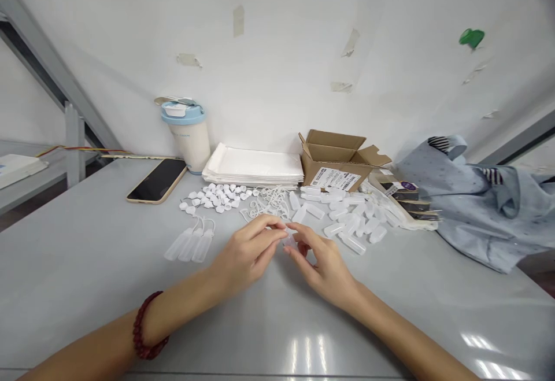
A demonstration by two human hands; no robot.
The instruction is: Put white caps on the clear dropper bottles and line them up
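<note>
My right hand point(323, 262) pinches a small translucent plastic sleeve point(289, 242) between thumb and fingers. My left hand point(249, 251) is closed in a pinch at the sleeve's upper end; what its fingertips hold is hidden. Just beyond the hands lies a tangle of white looped cords point(273, 199). To its left is a pile of small white caps point(219, 197). More translucent sleeves point(351, 219) are heaped to the right of my right hand. Several sleeves with caps and cord loops fitted point(191, 245) lie side by side left of my left hand.
Along the wall stand a cup with a blue lid point(188, 138), a stack of white packets point(255, 164) and an open cardboard box point(338, 164). A phone point(158, 180) lies at the left. Light blue cloth point(481, 207) covers the table's right side, beside a packaged item point(405, 199).
</note>
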